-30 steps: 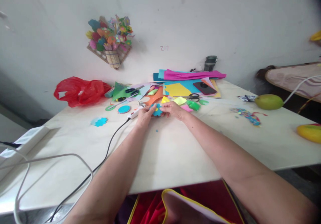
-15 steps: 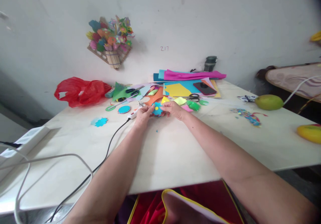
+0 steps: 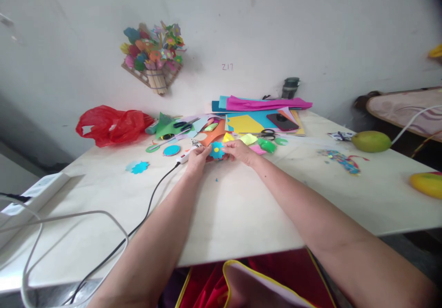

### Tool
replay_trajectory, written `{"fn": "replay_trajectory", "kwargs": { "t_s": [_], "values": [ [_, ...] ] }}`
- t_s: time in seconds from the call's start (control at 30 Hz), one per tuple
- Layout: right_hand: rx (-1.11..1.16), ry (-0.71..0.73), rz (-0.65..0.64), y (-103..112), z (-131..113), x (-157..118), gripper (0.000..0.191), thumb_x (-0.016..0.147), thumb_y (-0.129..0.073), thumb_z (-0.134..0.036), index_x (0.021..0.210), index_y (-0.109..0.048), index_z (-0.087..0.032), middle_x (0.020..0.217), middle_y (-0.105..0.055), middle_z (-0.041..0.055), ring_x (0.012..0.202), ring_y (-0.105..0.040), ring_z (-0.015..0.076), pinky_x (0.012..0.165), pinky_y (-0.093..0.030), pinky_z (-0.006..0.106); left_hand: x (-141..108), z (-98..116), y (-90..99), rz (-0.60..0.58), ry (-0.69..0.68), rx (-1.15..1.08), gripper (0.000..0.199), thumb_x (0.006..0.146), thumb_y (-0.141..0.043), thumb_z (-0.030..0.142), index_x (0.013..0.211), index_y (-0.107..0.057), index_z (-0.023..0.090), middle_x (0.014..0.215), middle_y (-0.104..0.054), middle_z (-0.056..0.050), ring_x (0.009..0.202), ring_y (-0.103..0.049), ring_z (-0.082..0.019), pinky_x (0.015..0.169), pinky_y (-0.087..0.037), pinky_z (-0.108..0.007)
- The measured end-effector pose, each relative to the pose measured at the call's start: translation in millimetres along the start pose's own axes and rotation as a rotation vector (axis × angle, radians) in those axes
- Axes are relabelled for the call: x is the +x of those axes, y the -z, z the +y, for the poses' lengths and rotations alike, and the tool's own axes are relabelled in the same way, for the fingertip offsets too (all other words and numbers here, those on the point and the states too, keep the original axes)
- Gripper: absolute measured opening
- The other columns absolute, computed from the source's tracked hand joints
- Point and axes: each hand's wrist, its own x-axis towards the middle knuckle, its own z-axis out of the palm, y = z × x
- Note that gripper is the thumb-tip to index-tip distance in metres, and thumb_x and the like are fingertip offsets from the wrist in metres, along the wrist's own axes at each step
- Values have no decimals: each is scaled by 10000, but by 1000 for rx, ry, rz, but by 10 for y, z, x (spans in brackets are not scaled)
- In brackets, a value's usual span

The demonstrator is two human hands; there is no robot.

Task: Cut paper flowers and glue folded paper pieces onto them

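Observation:
Between both hands is a blue paper flower [image 3: 217, 150] with a yellow centre, held just over the table. My left hand [image 3: 199, 157] pinches its left edge. From the other side, my right hand [image 3: 239, 152] grips the right petals between thumb and fingers. A white glue gun [image 3: 187, 156] with a black cord lies right beside my left hand, partly hidden by it. Further left rest a loose blue flower cut-out [image 3: 139, 167] and a round blue disc [image 3: 171, 150]. Yellow and green crumpled pieces [image 3: 266, 145] lie just beyond my right hand.
Dark-handled scissors [image 3: 268, 134], a phone [image 3: 282, 121] and coloured paper sheets [image 3: 245, 124] lie at the back. A red plastic bag [image 3: 112, 126] sits back left. A white power strip [image 3: 34, 194] with cables is at left. Mangoes [image 3: 371, 141] and paper scraps [image 3: 340, 160] lie right.
The blue flower has tilted slightly and its face shows a little differently. Both hands keep their hold in nearly the same place.

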Motion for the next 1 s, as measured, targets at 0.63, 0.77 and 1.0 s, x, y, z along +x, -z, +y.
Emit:
{"fn": "replay_trajectory", "kwargs": {
  "t_s": [0.63,0.77,1.0],
  "values": [
    [-342,331,273,-61,228,202,377,696,-704,-307,1050,-659,-182,934,-693,60,816,-642,189,732,-510,314,-45,-34,-110,-41,81,-170,368,572,-785,437,706,-638,127,627,-672,-53,624,-662,-201,681,-538,-338],
    [-306,323,249,-64,235,208,356,720,-682,-329,1038,-661,-170,907,-696,56,798,-645,188,738,-514,317,-54,-36,-121,-54,91,-200,392,558,-798,444,714,-634,124,660,-692,-67,617,-669,-196,695,-546,-336],
    [-186,300,214,-72,186,159,422,707,-687,-417,1051,-644,-176,929,-675,46,817,-627,176,750,-510,305,-85,-8,-154,-20,100,-236,354,601,-783,402,767,-648,120,682,-697,-59,656,-678,-194,734,-552,-343]
  ]
}}
